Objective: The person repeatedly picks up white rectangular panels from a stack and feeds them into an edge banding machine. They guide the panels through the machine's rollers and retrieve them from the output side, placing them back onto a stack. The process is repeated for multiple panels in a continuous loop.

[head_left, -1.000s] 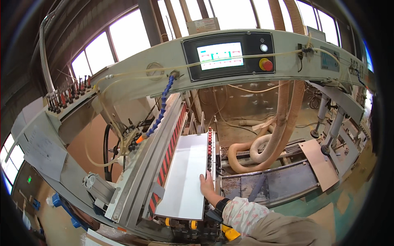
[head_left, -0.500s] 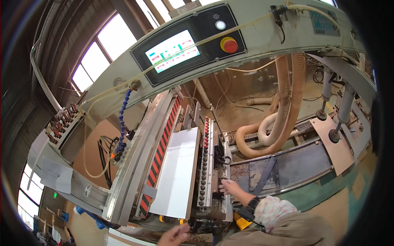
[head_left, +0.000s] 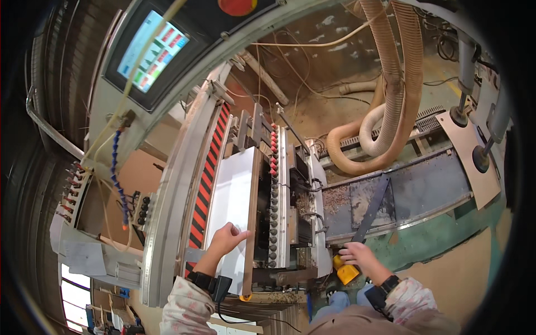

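Left of centre, beside red-and-black diagonal-striped strip (head_left: 207,184): long, flat, white rectangular panel (head_left: 231,184) with brown right edge (head_left: 253,218); long axis runs near to far, far end leaning slightly right. Bare left hand (head_left: 225,239) — nearer one — over panel's near part, half-open, fingers loosely curled, nothing seen in grip; contact cannot be told. Most of panel lies beyond it. Bare right hand (head_left: 360,257): well apart, panel to its left, half-open, empty, near yellow object (head_left: 347,273).

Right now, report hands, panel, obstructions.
Left hand over white panel, contact unclear. Right hand empty, off panel. Left arm blocks view of panel's near part.
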Demonstrator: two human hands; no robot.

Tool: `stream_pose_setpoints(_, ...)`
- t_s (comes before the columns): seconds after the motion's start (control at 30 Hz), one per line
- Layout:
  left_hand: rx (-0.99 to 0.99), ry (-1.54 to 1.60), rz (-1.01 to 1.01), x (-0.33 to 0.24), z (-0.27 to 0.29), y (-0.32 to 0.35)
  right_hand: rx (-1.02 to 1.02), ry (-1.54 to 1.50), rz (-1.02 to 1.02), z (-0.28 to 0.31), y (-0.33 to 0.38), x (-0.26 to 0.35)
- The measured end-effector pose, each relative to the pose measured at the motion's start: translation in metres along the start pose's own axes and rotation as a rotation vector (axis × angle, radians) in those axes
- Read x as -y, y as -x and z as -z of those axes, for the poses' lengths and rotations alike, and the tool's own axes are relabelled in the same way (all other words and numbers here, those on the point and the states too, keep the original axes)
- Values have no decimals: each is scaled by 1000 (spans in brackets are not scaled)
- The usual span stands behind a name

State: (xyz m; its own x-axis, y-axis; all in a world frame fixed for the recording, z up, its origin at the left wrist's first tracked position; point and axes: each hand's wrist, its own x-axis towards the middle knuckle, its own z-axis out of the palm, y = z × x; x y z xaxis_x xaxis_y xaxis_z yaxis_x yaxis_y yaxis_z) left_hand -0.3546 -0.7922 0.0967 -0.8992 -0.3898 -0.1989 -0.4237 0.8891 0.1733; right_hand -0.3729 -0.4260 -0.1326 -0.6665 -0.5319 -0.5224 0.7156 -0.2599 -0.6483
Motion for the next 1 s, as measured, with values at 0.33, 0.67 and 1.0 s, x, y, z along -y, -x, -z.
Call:
stream_pose_setpoints(0.33, -8, -114, -94, -1, -20, -48, -68, -31, -57, -1, -10, -24)
stream_pose_setpoints(0.67, -58, 182, -157, 13, 15, -49, 391, 119, 28, -159, -114, -16)
stream_pose_setpoints(1.0, -89, 426, -67, 13, 55, -34, 418, -151, 263, -252, -139, -1)
